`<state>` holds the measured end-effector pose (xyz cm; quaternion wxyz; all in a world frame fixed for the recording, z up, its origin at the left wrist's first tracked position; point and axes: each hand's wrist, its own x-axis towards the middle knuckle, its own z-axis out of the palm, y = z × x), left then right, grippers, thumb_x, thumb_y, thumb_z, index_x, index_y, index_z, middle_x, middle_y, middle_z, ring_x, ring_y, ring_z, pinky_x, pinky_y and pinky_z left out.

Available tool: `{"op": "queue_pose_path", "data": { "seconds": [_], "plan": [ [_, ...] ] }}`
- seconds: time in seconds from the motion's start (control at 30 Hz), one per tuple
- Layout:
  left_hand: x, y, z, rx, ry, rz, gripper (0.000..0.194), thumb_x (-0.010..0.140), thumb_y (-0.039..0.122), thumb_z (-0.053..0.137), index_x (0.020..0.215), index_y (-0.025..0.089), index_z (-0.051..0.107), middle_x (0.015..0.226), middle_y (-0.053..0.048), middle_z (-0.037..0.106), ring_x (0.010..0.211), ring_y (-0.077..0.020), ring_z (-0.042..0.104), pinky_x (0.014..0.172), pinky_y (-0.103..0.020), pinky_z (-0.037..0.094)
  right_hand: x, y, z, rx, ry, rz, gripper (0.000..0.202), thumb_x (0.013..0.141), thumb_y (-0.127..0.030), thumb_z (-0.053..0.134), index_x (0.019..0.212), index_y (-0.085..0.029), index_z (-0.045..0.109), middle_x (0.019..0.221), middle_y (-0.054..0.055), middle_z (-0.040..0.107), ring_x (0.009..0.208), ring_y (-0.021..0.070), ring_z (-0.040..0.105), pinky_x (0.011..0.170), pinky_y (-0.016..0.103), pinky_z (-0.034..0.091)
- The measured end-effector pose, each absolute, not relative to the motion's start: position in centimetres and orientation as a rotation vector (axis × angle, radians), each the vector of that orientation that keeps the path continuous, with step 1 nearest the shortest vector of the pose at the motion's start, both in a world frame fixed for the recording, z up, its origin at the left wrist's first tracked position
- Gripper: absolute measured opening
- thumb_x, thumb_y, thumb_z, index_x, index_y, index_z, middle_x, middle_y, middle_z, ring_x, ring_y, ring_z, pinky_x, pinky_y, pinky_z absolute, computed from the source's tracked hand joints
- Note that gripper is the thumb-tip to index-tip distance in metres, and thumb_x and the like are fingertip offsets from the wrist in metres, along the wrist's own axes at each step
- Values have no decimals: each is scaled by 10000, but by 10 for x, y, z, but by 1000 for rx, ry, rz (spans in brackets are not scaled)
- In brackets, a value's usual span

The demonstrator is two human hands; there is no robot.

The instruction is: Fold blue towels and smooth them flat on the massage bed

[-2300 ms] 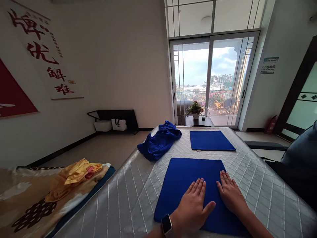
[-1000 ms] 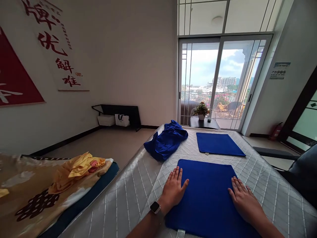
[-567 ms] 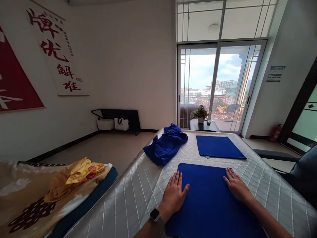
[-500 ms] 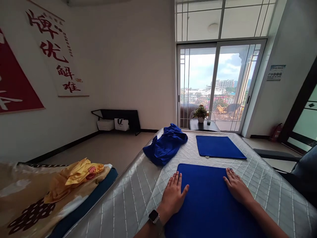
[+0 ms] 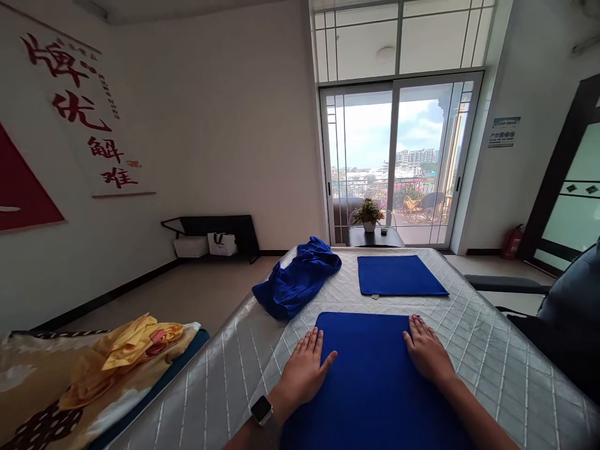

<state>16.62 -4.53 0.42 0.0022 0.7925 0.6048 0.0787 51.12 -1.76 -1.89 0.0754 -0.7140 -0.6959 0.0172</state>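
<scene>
A folded blue cloth [image 5: 370, 375] lies flat in front of me on the silver quilted mattress [image 5: 487, 350]. My left hand [image 5: 304, 370], with a watch on its wrist, rests flat and open on the cloth's left edge. On the cloth's far right corner my right hand [image 5: 425, 353] lies flat, fingers spread. Farther off lies a second folded blue cloth [image 5: 398, 275]. A crumpled heap of blue cloth [image 5: 297, 278] sits at the mattress's far left edge.
A bed with a patterned cover and a yellow garment [image 5: 124, 347] stands to my left. A small dark table with a potted plant [image 5: 369, 215] stands before the glass balcony door. A dark chair [image 5: 562, 312] is at the right.
Both hands went from side by side at the cloth's middle outward to its left and right edges. The right hand then slid up to the far corner. The view shifted slightly.
</scene>
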Motion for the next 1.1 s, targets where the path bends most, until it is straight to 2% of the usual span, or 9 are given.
{"op": "queue_pose_path", "data": {
  "seconds": [0.1, 0.33, 0.5, 0.67, 0.9, 1.1],
  "plan": [
    [195, -41, 21, 2551, 1877, 265, 871, 1003, 711, 244, 1555, 51, 380, 1626, -204, 317, 1517, -349, 289, 1227, -537, 304, 509, -19, -15, -2151, -2073, 64, 680, 1024, -403, 184, 1598, -40, 218, 1678, 125, 216, 1556, 212, 160, 1261, 398, 140],
    [323, -27, 36, 2667, 1371, 370, 762, 1053, 605, 154, 1555, 89, 401, 1628, -165, 359, 1534, -268, 276, 1261, -460, 247, 509, -19, -14, -2147, -2091, 80, 678, 1023, -397, 193, 1600, -43, 205, 1682, 123, 191, 1558, 224, 147, 1259, 406, 148],
    [377, -6, 18, 2644, 1311, 424, 700, 1065, 562, 183, 1541, 114, 432, 1612, -156, 400, 1526, -275, 299, 1260, -490, 241, 512, -15, -22, -2154, -2131, 84, 655, 970, -222, 209, 1612, -92, 191, 1694, 60, 140, 1560, 184, 97, 1259, 359, 123],
    [374, 7, 2, 2631, 1331, 460, 723, 1062, 569, 123, 1557, 127, 409, 1621, -141, 381, 1534, -266, 279, 1264, -505, 228, 509, -13, -22, -2151, -2105, 86, 656, 975, -255, 198, 1607, -76, 196, 1687, 74, 161, 1558, 199, 115, 1263, 378, 127],
    [337, 19, -6, 2617, 1456, 405, 718, 1054, 580, 133, 1583, 151, 361, 1643, -124, 324, 1541, -270, 252, 1261, -509, 234, 504, -13, -17, -2116, -2036, 149, 707, 1000, -426, 180, 1591, -44, 240, 1670, 105, 198, 1552, 224, 161, 1264, 414, 149],
    [283, 17, 3, 2565, 1621, 357, 754, 1040, 616, 105, 1577, 161, 373, 1639, -99, 336, 1540, -256, 253, 1268, -487, 218, 503, -13, -18, -2120, -2037, 129, 708, 993, -415, 179, 1591, -42, 237, 1671, 93, 188, 1550, 219, 156, 1268, 415, 153]
  ]
}}
